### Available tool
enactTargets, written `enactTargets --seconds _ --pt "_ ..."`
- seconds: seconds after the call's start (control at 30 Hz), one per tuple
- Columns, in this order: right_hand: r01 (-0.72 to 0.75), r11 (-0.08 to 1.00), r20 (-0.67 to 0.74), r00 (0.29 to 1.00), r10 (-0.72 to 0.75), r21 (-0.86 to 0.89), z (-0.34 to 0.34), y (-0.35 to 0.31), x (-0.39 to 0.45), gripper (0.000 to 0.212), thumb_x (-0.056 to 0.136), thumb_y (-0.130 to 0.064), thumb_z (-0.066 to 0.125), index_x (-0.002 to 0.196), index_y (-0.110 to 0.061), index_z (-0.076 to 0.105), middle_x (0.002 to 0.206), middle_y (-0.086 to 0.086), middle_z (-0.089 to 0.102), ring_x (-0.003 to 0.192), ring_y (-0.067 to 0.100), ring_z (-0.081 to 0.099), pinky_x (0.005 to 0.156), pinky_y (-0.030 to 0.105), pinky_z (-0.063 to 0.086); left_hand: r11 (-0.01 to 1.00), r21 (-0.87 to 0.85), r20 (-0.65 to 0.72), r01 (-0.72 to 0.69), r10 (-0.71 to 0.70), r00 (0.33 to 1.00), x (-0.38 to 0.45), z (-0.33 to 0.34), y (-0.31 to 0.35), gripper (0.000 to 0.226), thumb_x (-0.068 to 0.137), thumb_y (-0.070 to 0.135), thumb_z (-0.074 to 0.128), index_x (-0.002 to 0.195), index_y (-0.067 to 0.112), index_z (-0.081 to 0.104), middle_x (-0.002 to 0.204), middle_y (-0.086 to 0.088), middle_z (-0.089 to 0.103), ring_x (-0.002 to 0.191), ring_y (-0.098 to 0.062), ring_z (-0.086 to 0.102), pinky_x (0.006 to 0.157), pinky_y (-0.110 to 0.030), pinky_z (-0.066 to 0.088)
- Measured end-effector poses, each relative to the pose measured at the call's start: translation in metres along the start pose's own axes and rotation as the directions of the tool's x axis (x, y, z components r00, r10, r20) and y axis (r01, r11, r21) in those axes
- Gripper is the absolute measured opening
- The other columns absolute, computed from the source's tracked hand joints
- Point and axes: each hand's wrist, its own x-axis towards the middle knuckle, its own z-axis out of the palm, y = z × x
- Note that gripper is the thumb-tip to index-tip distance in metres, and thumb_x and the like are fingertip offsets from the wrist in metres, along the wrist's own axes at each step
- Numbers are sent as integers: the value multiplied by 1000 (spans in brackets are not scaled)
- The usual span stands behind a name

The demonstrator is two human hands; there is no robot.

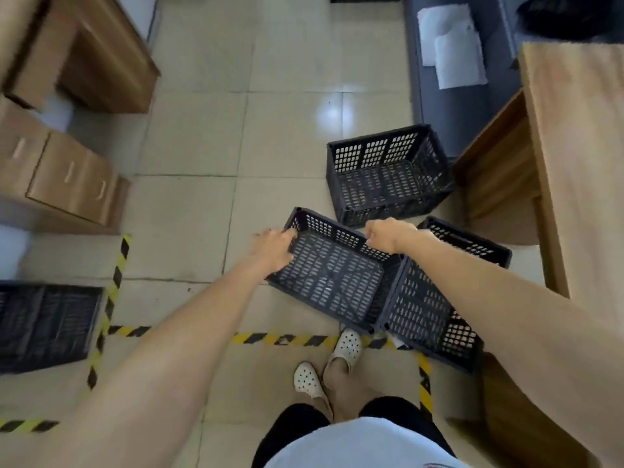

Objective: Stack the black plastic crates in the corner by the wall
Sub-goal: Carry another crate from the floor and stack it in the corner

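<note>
So the person has both hands on one black plastic crate (332, 275), the perforated kind, and it sits tilted over the tile floor (199, 204) right in front of their feet. The left hand (275, 249) wraps its fingers over the crate's left short rim, curled tight around the edge. The right hand (388, 235) is closed in a fist on the far long rim, knuckles up. Can't tell if the crate is fully off the ground or still resting on a corner.

Pressed right against its right side is a second black crate (439, 309), partly hidden under the right forearm. A third crate (388, 177) sits just beyond, upright and open, near the leg of a wooden desk (570, 157) on the right. Way over at the left edge there's another dark crate (44, 325), blurry, boxed in by yellow-and-black hazard tape (111, 298) on the floor. More of that tape runs under the held crate and past the person's white clogs (324, 363).

Left side has a wooden drawer cabinet (67, 177) and another wooden desk (101, 55) behind it. Up top right, a grey sofa (439, 106) with white papers (452, 45) lying on it.
</note>
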Motion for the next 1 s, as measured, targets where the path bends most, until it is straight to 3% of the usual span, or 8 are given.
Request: enactTargets --seconds 0.13,0.3,0.43,0.6,0.73,0.9,1.0 --pt "100 994 -26 995 -101 -34 7 -42 -3 26 96 -32 45 118 -20 54 117 12 59 100 34 58 89 46 50 995 -7 -10 100 -100 995 -32 11 -27 49 92 21 53 140 22 42 140 -8 48 129 -34 45 104 -48 39" --pt "176 980 -28 984 -179 -89 38 -75 -15 25 97 -31 46 118 -21 55 116 11 60 94 31 57 83 40 49 989 -5 -13 149 -149 989 -65 47 -37 50 93 19 53 141 21 41 139 -8 48 128 -34 46 101 -49 39" --pt "184 973 0 983 -186 -139 63 -69 -23 27 97 -31 45 120 -20 55 120 11 59 99 33 58 87 43 50 988 3 14 152 -152 988 -82 82 -30 51 94 27 56 142 23 39 138 -9 49 126 -34 48 99 -50 41" --pt "145 967 34 989 -141 -208 69 -29 -10 32 98 -30 45 127 -17 52 126 15 56 108 34 57 87 41 48 966 -146 20 214 -214 977 -77 110 -10 49 94 27 53 141 24 41 137 -9 50 124 -34 47 100 -49 41" --pt "133 964 28 991 -131 -230 64 8 23 32 96 -30 45 125 -16 52 126 16 55 111 35 56 93 45 48 894 -306 22 327 -336 941 -55 126 14 44 94 30 54 137 24 44 133 -8 53 122 -33 49 95 -47 44" --pt "81 965 -14 996 -87 -250 58 48 77 33 96 -33 45 125 -17 48 122 15 56 106 35 57 75 39 44 740 -512 99 435 -453 886 -8 149 43 50 91 37 59 138 29 43 138 -4 48 125 -30 48 97 -46 46" --pt "39 975 -22 999 -45 -220 66 60 109 32 95 -33 47 123 -17 48 120 15 57 106 35 58 74 39 42 653 -610 120 449 -485 867 21 172 54 50 89 37 63 135 27 46 133 -6 50 120 -30 52 92 -44 47"
